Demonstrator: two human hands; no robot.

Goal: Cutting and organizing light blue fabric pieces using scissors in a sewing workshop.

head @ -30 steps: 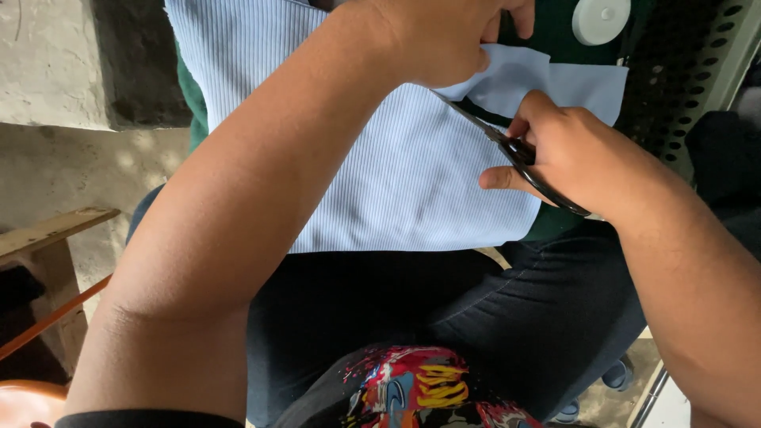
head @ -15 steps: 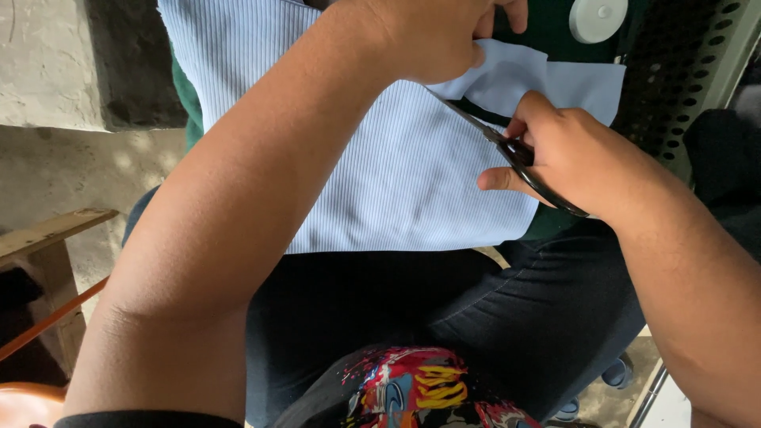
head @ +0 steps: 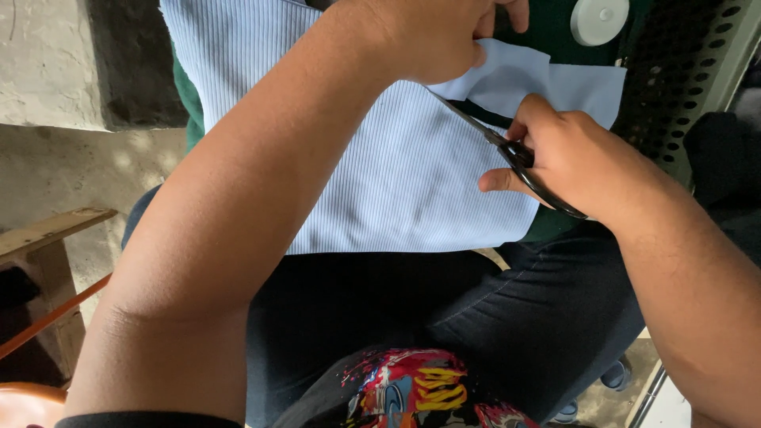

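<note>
the left hand (head: 432, 36) is curled closed at the far edge of the scene, pinching the pale blue striped cloth (head: 380, 166) and holding it taut, likely so the blades meet a flat, firm sheet. the right hand (head: 579, 162) is closed around the black handles of the scissors (head: 507, 147), whose blades point far-left into the cloth, right beside the left hand's grip. the cloth lies over the person's lap, on dark trousers (head: 476, 325) (a green layer shows under it at the edges). a white round disc (head: 600, 20) sits far right, next to a perforated dark panel (head: 674, 87). no containers are in view.
</note>
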